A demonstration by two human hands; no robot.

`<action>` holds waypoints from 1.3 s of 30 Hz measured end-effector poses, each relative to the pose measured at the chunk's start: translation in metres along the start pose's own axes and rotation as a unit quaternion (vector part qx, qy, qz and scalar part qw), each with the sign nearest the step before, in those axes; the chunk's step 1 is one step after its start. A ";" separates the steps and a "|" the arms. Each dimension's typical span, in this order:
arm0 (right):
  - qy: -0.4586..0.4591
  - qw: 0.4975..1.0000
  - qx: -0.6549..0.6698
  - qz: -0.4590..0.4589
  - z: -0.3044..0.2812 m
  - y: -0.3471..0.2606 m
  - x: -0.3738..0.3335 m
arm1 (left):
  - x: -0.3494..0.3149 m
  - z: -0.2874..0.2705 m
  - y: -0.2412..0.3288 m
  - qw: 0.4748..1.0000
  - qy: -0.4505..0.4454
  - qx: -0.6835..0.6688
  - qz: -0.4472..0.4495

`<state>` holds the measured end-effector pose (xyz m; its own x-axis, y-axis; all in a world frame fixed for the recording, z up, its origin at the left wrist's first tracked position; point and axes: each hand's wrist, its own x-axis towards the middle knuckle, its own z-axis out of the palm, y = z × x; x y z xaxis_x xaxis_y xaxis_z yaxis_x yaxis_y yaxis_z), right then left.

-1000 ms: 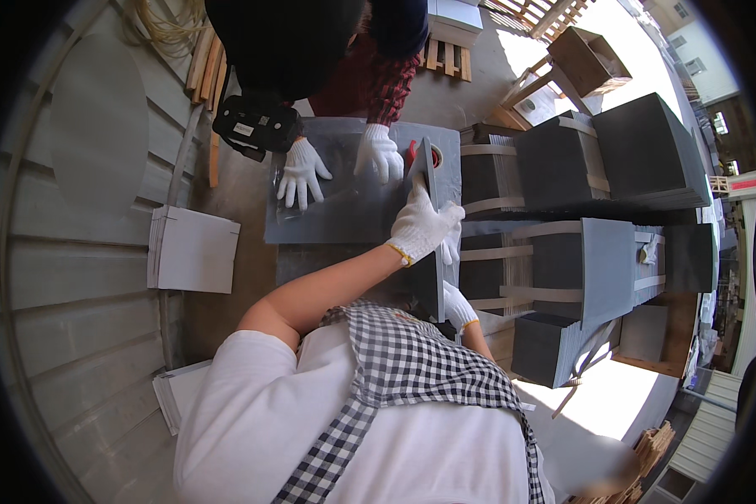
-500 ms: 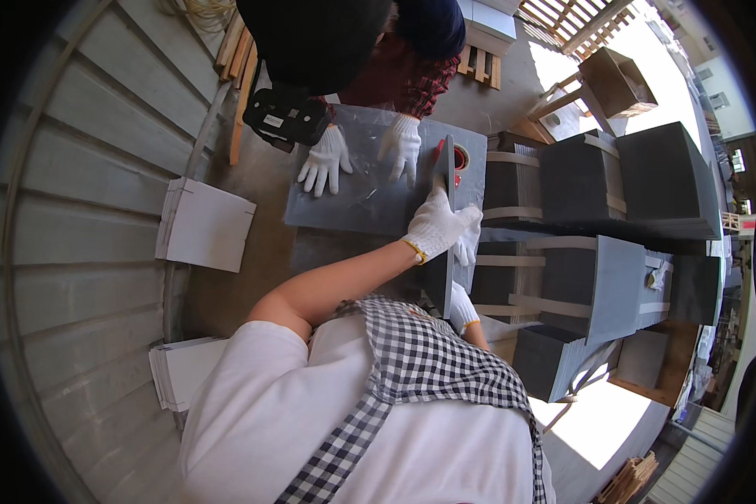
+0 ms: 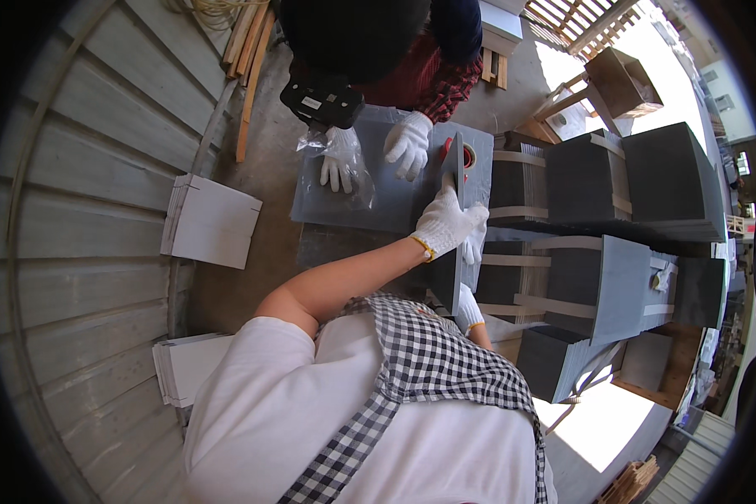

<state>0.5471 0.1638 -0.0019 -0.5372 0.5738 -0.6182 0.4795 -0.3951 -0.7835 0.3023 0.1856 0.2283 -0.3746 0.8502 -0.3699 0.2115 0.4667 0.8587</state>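
A thin grey panel point(image 3: 459, 160) stands on edge over the worktop, seen almost edge-on. My left hand point(image 3: 447, 225), in a white knit glove with a yellow cuff, is closed over the panel's upper edge, some fingers passing to its right side. Lower down, my right hand point(image 3: 469, 309), gloved alike, grips the panel's near end; the panel partly hides its fingers. Just beyond the panel lies a red tape roll point(image 3: 468, 156). To the left is a flat grey sheet point(image 3: 386, 214), where a co-worker's two gloved hands handle clear plastic film point(image 3: 361, 181).
Strapped stacks of grey panels point(image 3: 580, 181) stand close on the right. Bundles of white flat cardboard point(image 3: 214, 223) lie along the corrugated wall point(image 3: 84, 235) at left. Wooden planks point(image 3: 245, 109) lean at the far left; an open cardboard box point(image 3: 622, 84) is at the far right.
The co-worker leans further right, with the plastic film now bunched around one gloved hand. The other co-worker hand has lifted slightly. My hands keep their grip on the panel.
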 end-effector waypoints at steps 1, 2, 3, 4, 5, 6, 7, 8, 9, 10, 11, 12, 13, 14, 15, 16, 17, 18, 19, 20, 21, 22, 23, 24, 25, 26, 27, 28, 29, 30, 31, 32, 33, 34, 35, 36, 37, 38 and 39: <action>0.003 1.000 0.010 0.004 0.000 0.001 0.001 | 0.001 0.001 -0.002 1.000 0.001 0.001 -0.001; 0.011 1.000 0.018 -0.001 0.001 0.003 0.001 | 0.002 0.003 -0.001 1.000 -0.001 0.002 0.000; 0.019 0.999 0.026 -0.005 0.000 0.004 0.001 | 0.002 0.004 0.000 1.000 -0.002 0.004 0.002; 0.028 0.999 0.034 -0.010 0.000 0.005 0.001 | 0.002 0.005 0.001 1.000 -0.008 0.002 0.000; 0.024 0.999 0.028 -0.018 0.000 0.004 0.001 | 0.001 0.002 0.004 1.000 -0.011 -0.001 -0.005; 0.021 0.999 0.022 -0.026 0.000 0.003 0.001 | 0.000 0.000 0.006 1.000 -0.015 -0.004 -0.009; 0.019 0.999 0.016 -0.034 0.000 0.003 0.000 | 0.002 0.002 0.003 1.000 -0.007 0.000 -0.005; 0.024 0.999 0.024 -0.038 0.001 0.002 0.000 | 0.005 0.006 -0.001 1.000 0.000 0.004 -0.001; 0.029 0.998 0.031 -0.043 0.002 0.002 -0.001 | 0.006 0.008 -0.003 1.000 0.006 0.008 0.003; 0.032 0.997 0.042 -0.050 0.004 0.002 -0.001 | 0.005 0.007 -0.002 1.000 0.001 0.012 0.000; 0.031 0.998 0.013 -0.055 0.005 -0.002 -0.003 | 0.005 0.005 -0.002 1.000 -0.007 0.012 -0.004; 0.029 0.998 -0.014 -0.061 0.005 -0.011 -0.009 | 0.004 0.004 -0.002 1.000 -0.014 0.013 -0.008; 0.028 0.997 -0.042 -0.066 0.006 -0.020 -0.014 | 0.000 0.003 -0.001 1.000 -0.021 0.008 -0.005; 0.026 0.994 -0.071 -0.073 0.007 -0.026 -0.018 | -0.009 0.002 0.001 1.000 -0.027 0.002 -0.004; 0.024 0.994 -0.081 -0.074 0.007 -0.028 -0.018 | -0.016 0.003 0.001 0.999 -0.033 -0.003 -0.002; 0.022 0.993 -0.091 -0.075 0.006 -0.030 -0.019 | -0.019 0.005 -0.001 0.999 -0.048 0.005 -0.012; 0.024 0.992 -0.095 -0.076 0.005 -0.030 -0.020 | -0.021 0.006 -0.002 0.998 -0.065 0.013 -0.019; 0.025 0.992 -0.098 -0.076 0.004 -0.029 -0.021 | -0.023 0.007 -0.002 0.996 -0.083 0.022 -0.026; 0.026 0.992 -0.100 -0.076 0.004 -0.027 -0.021 | -0.024 0.005 -0.002 0.995 -0.072 0.072 -0.005; 0.024 0.992 -0.102 -0.076 0.004 -0.026 -0.020 | -0.023 0.004 -0.001 0.993 -0.078 0.087 0.005; 0.023 0.992 -0.103 -0.075 0.004 -0.025 -0.020 | -0.020 0.002 -0.001 0.991 -0.084 0.102 0.014; 0.022 0.992 -0.104 -0.074 0.005 -0.024 -0.020 | -0.019 0.001 -0.001 0.989 -0.089 0.117 0.023; 0.022 0.991 -0.105 -0.074 0.006 -0.023 -0.020 | -0.018 0.002 -0.002 0.989 -0.079 0.125 0.031; 0.020 0.991 -0.107 -0.074 0.006 -0.023 -0.019 | -0.018 0.005 -0.003 0.988 -0.070 0.132 0.038; 0.019 0.991 -0.108 -0.074 0.007 -0.022 -0.018 | -0.018 0.007 -0.003 0.987 -0.060 0.139 0.045; 0.019 0.991 -0.108 -0.073 0.007 -0.021 -0.019 | -0.018 0.006 -0.001 0.988 -0.057 0.137 0.042; 0.019 0.991 -0.109 -0.071 0.008 -0.020 -0.019 | -0.020 0.005 0.001 0.989 -0.055 0.135 0.038; 0.020 0.991 -0.110 -0.071 0.008 -0.020 -0.018 | -0.021 0.004 0.003 0.989 -0.053 0.133 0.035; 0.019 0.991 -0.109 -0.070 0.010 -0.020 -0.016 | -0.021 0.004 0.002 0.989 -0.051 0.135 0.037; 0.018 0.992 -0.108 -0.069 0.011 -0.020 -0.015 | -0.021 0.003 0.001 0.989 -0.049 0.137 0.038; 0.018 0.992 -0.108 -0.068 0.012 -0.020 -0.015 | -0.021 0.003 0.001 0.988 -0.046 0.139 0.039; 0.019 0.992 -0.108 -0.068 0.011 -0.021 -0.013 | -0.021 0.004 0.000 0.990 -0.035 0.128 0.039; 0.019 0.992 -0.108 -0.066 0.011 -0.022 -0.011 | -0.021 0.004 -0.001 0.992 -0.024 0.118 0.038; 0.020 0.992 -0.107 -0.065 0.011 -0.022 -0.010 | -0.020 0.005 -0.002 0.993 -0.015 0.109 0.038; 0.022 0.992 -0.106 -0.064 0.012 -0.023 -0.007 | -0.020 0.005 -0.003 0.994 -0.006 0.103 0.043; 0.022 0.993 -0.102 -0.059 0.013 -0.022 -0.004 | -0.021 0.004 -0.004 0.994 0.003 0.097 0.047; 0.026 0.993 -0.102 -0.056 0.013 -0.023 -0.001 | -0.021 0.002 -0.006 0.994 0.012 0.092 0.052; 0.031 0.993 -0.099 -0.051 0.014 -0.023 0.002 | -0.021 0.001 -0.010 0.994 0.023 0.092 0.060; 0.043 0.994 -0.095 -0.039 0.015 -0.023 0.005 | -0.019 0.001 -0.017 0.993 0.034 0.093 0.069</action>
<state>0.5227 0.1649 0.0116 -0.5212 0.6592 -0.5421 0.5648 -0.2098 -0.7981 0.3064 0.1615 0.2209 -0.3889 0.8937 -0.2238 0.4247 0.3895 0.8173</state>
